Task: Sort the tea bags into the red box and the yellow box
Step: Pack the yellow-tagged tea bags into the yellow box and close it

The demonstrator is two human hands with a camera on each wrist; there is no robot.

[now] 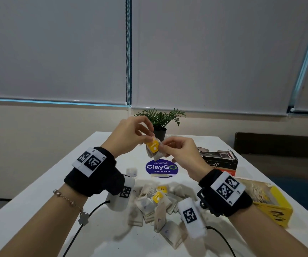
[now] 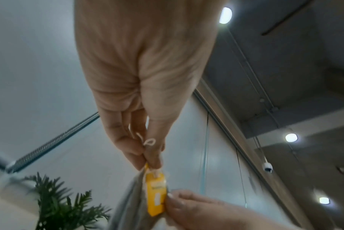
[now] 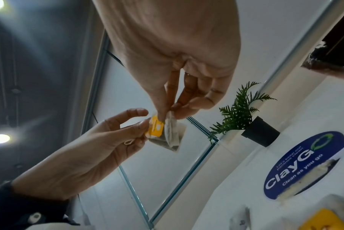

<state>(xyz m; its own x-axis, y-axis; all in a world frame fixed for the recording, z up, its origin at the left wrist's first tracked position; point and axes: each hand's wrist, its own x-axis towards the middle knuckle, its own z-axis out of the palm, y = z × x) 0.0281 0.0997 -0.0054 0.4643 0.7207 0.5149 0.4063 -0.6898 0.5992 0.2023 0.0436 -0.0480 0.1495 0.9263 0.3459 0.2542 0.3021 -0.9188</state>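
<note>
- Left hand (image 1: 129,134) up over the table (image 1: 38,191), fingertips pinched on the yellow tag (image 1: 153,146) of a tea bag (image 1: 156,154).
- Right hand (image 1: 181,153) pinches that same bag's paper edge, right beside the tag.
- Below them, a pile (image 1: 158,206) of loose bags on the table.
- Yellow box (image 1: 273,206) near right; red box (image 1: 219,162) behind it.
- Plant (image 1: 160,121) at the far edge.

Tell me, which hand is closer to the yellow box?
Right. The right hand is up over the table's middle, on the yellow box's side. The left hand is farther away, past the tea bag that both hands pinch.
</note>
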